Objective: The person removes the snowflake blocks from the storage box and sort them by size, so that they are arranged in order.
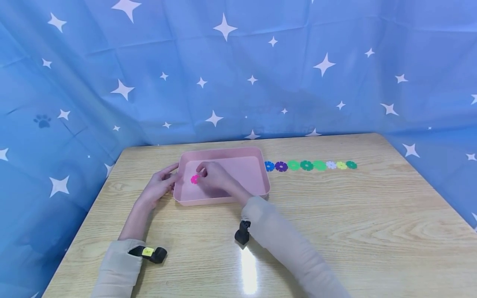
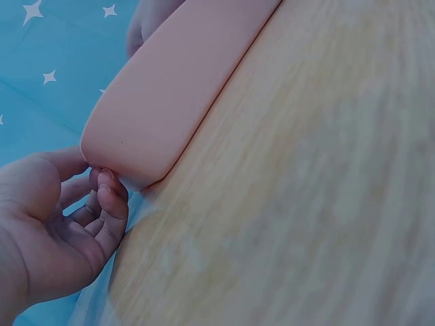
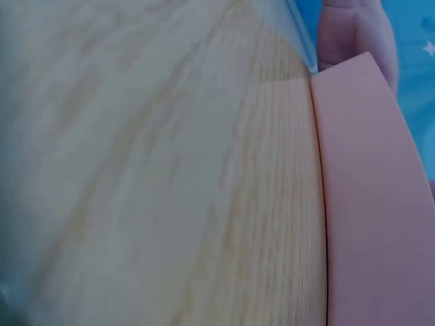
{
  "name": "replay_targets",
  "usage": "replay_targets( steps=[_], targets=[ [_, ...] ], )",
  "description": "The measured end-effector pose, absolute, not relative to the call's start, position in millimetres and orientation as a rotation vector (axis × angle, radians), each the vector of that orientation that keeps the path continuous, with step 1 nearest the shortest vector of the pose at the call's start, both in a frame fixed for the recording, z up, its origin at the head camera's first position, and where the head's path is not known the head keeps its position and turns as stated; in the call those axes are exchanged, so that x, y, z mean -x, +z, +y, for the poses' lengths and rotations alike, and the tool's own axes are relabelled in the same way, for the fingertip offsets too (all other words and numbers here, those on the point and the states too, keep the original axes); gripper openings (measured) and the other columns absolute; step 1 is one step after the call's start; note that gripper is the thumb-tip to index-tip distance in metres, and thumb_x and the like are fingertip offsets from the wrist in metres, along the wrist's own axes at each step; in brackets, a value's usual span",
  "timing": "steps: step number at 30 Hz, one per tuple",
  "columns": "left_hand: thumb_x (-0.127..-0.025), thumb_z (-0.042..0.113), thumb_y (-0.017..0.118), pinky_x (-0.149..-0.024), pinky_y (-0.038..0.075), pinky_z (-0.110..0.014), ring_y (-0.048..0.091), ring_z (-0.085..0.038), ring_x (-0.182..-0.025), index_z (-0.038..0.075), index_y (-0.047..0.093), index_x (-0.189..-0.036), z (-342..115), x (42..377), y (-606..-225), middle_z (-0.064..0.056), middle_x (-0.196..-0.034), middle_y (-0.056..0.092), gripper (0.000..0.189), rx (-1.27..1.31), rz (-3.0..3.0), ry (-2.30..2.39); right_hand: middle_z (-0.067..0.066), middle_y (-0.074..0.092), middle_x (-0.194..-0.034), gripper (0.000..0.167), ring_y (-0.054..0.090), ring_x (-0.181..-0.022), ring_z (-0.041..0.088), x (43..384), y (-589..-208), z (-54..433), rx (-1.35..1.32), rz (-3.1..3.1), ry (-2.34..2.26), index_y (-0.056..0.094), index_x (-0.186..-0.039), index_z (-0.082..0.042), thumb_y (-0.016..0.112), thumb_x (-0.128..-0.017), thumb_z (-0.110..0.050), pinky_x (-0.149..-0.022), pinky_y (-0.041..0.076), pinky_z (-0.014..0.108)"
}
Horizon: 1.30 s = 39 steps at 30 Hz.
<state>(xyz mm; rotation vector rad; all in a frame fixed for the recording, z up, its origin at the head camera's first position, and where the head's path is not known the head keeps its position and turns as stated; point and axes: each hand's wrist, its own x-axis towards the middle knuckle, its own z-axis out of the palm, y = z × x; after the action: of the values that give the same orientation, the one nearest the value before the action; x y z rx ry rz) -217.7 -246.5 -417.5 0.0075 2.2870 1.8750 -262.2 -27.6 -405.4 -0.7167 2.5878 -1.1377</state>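
Observation:
A pink rectangular tray (image 1: 220, 201) lies on the table. My left hand (image 1: 160, 186) is at its left end, and in the left wrist view the thumb and fingers pinch the tray's corner. Over the inside of the tray, my right hand (image 1: 216, 176) is bent down with curled fingers. At those fingertips is a bright pink flower-shaped disc (image 1: 194, 179), its right edge covered by the fingers, which appear to pinch it. In the right wrist view the tray wall (image 3: 374, 197) hides the right hand's fingers.
Right of the tray runs a row of flower-shaped discs, among them a blue disc (image 1: 269, 166), a purple disc (image 1: 281, 166) and a yellow disc (image 1: 341, 165). The wooden table (image 1: 335, 215) extends to the right. A blue star-patterned cloth (image 1: 238, 91) hangs behind.

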Motion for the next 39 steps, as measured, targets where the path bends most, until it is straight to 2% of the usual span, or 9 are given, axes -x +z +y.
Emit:
replay_targets(
  steps=[5, 11, 17, 24, 30, 33, 39],
  targets=[
    [-0.105, 0.019, 0.058, -0.067, 0.052, -0.020, 0.057, -0.009, -0.075, 0.006, 0.035, -0.157, -247.2, 218.7, -418.7, -0.007, -0.099, 0.058, 0.059, -0.005, 2.279, 1.889, 0.003, 0.065, -0.087, 0.023, 0.058, -0.083, 0.016, 261.5, -406.1, -33.6, 0.781, 2.659, -1.029, 0.069, -0.111, -0.004, 0.073, -0.094, -0.019, -0.079, 0.049, 0.025],
    [-0.105, 0.016, 0.056, -0.066, 0.052, -0.020, 0.057, -0.008, -0.076, 0.005, 0.032, -0.158, -246.2, 217.3, -416.6, -0.009, -0.099, 0.058, 0.058, -0.008, 2.272, 1.890, 0.003, 0.067, -0.092, 0.018, 0.058, -0.085, 0.014, 261.5, -407.0, -36.6, 0.821, 2.721, -0.940, 0.069, -0.104, -0.005, 0.074, -0.094, -0.018, -0.081, 0.048, 0.023],
    [-0.105, 0.017, 0.056, -0.065, 0.051, -0.021, 0.057, -0.008, -0.076, 0.006, 0.030, -0.159, -246.3, 217.0, -415.3, -0.008, -0.101, 0.058, 0.060, -0.009, 2.262, 1.889, 0.002, 0.062, -0.091, 0.018, 0.055, -0.083, 0.014, 260.1, -405.7, -35.8, 0.801, 2.711, -0.993, 0.062, -0.101, -0.006, 0.076, -0.091, -0.014, -0.076, 0.046, 0.021],
    [-0.105, 0.017, 0.056, -0.067, 0.052, -0.021, 0.058, -0.009, -0.076, 0.005, 0.031, -0.158, -247.0, 217.6, -417.5, -0.008, -0.100, 0.058, 0.059, -0.021, 2.269, 1.888, 0.006, 0.064, -0.086, 0.008, 0.059, -0.077, 0.014, 261.2, -404.3, -31.9, 0.770, 2.620, -1.202, 0.061, -0.101, -0.003, 0.062, -0.095, 0.002, -0.070, 0.049, 0.020],
    [-0.104, 0.017, 0.057, -0.066, 0.053, -0.021, 0.059, -0.009, -0.075, 0.005, 0.033, -0.157, -247.2, 219.0, -418.8, -0.005, -0.097, 0.059, 0.060, -0.006, 2.260, 1.911, 0.009, 0.064, -0.084, 0.006, 0.060, -0.069, 0.015, 267.3, -402.6, -17.2, 0.739, 2.548, -1.333, 0.061, -0.103, 0.001, 0.060, -0.098, 0.002, -0.060, 0.052, 0.022],
    [-0.105, 0.017, 0.057, -0.066, 0.053, -0.021, 0.060, -0.010, -0.075, 0.005, 0.032, -0.158, -247.1, 219.0, -418.5, -0.005, -0.098, 0.060, 0.060, -0.007, 2.257, 1.908, 0.010, 0.065, -0.087, 0.005, 0.064, -0.070, 0.017, 269.7, -399.2, -4.8, 0.706, 2.518, -1.398, 0.061, -0.103, 0.001, 0.060, -0.098, 0.002, -0.061, 0.055, 0.025],
    [-0.106, 0.018, 0.056, -0.067, 0.053, -0.021, 0.060, -0.009, -0.077, 0.006, 0.032, -0.158, -248.0, 218.9, -418.7, -0.006, -0.100, 0.060, 0.059, -0.016, 2.267, 1.892, 0.010, 0.066, -0.093, 0.006, 0.067, -0.081, 0.021, 272.9, -392.4, 27.2, 0.654, 2.531, -1.465, 0.062, -0.105, -0.001, 0.058, -0.101, -0.001, -0.073, 0.057, 0.028]
  ],
)
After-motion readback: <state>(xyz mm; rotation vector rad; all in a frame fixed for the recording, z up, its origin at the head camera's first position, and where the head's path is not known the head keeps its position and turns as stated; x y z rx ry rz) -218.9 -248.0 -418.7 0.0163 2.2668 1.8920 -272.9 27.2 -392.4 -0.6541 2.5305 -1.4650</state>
